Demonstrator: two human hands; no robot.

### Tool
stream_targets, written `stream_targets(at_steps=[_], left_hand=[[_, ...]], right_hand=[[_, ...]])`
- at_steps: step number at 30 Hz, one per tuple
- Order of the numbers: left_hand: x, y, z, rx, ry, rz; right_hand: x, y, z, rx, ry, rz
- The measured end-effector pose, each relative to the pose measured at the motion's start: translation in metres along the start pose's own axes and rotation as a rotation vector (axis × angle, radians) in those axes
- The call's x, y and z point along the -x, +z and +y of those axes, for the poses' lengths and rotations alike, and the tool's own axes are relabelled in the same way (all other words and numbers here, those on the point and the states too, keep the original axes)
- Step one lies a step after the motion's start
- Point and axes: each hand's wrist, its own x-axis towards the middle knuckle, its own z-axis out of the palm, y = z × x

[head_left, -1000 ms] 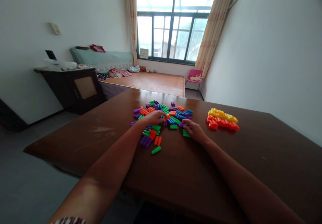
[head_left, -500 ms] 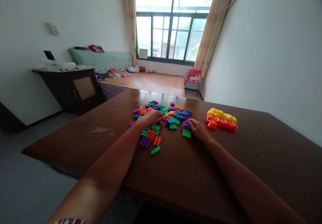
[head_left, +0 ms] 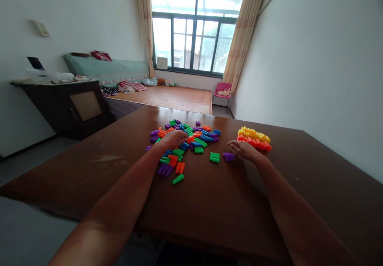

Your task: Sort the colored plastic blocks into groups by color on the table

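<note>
Over the left part of a pile of colourful plastic building pieces (head_left: 202,141) is my left hand (head_left: 174,139), its fingers drawn together beside an orange piece (head_left: 190,139). Whatever those fingers pinch, if anything, is hidden. My right hand (head_left: 244,150) hovers above the table with fingers apart and holds nothing. Just below its fingertips lies a purple piece (head_left: 228,156); I cannot tell if they touch. A green piece (head_left: 214,157) sits to the left of the purple one. Beyond my right hand are a yellow row (head_left: 253,133) and a red-orange row (head_left: 255,142) of pieces.
The brown table (head_left: 209,202) carries all the pieces. Nearest to me lies a single green piece (head_left: 178,179), with orange (head_left: 180,167) and purple (head_left: 165,169) pieces behind it. Past the table stand a bed (head_left: 176,96), a dark cabinet (head_left: 80,106) and a pink chair (head_left: 223,88).
My right hand has let go of the purple piece, which now lies to the right of the green one instead of against its far side. The whole view has shifted slightly.
</note>
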Motion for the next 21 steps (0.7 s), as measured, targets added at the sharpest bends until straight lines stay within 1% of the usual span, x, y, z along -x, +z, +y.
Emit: stream_targets(at_steps=[1,2,3,6,8,10,12,14,16,18,21], left_hand=[[0.0,-0.001,0.001,-0.004,0.001,0.002],[0.0,-0.002,0.002,-0.008,0.003,0.004],[0.0,-0.002,0.002,-0.01,0.005,0.006],[0.0,-0.002,0.002,-0.009,0.015,0.002],[-0.001,-0.002,0.001,-0.005,0.008,0.001],[-0.001,-0.001,0.0,0.007,-0.004,0.011],[-0.001,-0.001,-0.002,0.024,-0.001,0.023],[-0.002,-0.001,-0.003,0.044,0.009,0.039],[-0.005,-0.001,-0.002,0.082,0.01,0.078],[-0.009,-0.001,-0.001,0.153,0.006,0.134],[-0.017,-0.002,0.003,0.243,0.001,0.174]], right_hand=[[0.001,-0.001,0.0,0.048,0.018,0.047],[0.002,-0.002,-0.002,0.089,0.044,0.063],[0.003,-0.001,-0.006,0.12,0.068,0.043],[0.006,0.001,-0.021,0.166,0.102,-0.133],[0.008,0.001,-0.03,0.195,0.072,-0.216],[0.012,-0.003,-0.03,0.226,0.019,-0.257],[0.019,-0.008,-0.019,0.228,-0.025,-0.273],[0.031,-0.012,0.0,0.175,-0.039,-0.241],[0.046,-0.012,0.022,0.073,-0.018,-0.15],[0.06,-0.007,0.041,-0.037,0.019,-0.044],[0.072,0.003,0.053,-0.22,0.028,0.053]])
